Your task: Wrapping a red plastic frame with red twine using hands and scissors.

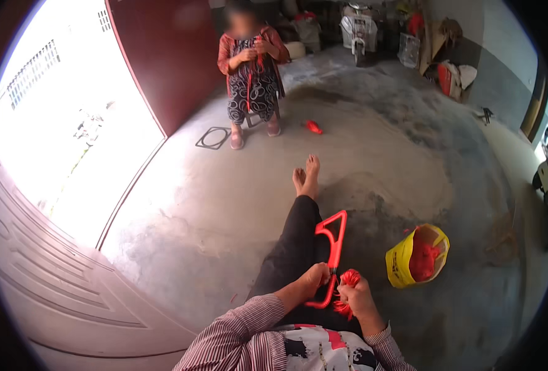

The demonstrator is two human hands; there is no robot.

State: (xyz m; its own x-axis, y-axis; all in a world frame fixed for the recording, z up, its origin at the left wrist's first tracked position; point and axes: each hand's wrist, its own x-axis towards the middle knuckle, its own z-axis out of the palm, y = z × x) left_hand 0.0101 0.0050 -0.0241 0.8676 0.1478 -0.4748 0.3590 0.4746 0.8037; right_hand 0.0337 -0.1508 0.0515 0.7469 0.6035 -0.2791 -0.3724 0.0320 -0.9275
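Observation:
Across my lap lies a red frame (337, 244) with a triangular loop at its far end and a curved end nearer me; its exact kind is unclear. My left hand (315, 276) is closed around its middle, by a dark joint. In my right hand (357, 298) is a bunch of red cord (346, 305), like a tassel, gathered in a closed grip just right of the frame. Loose strands hang below that hand. Whether a strand runs between the two hands cannot be made out.
A yellow bag (400, 267) with red material (423, 258) inside stands on the floor to my right. Facing me, a seated person (252, 74) handles red cord. Near them lie a red bundle (313, 127) and a dark square frame (213, 138). A scooter (359, 31) stands behind.

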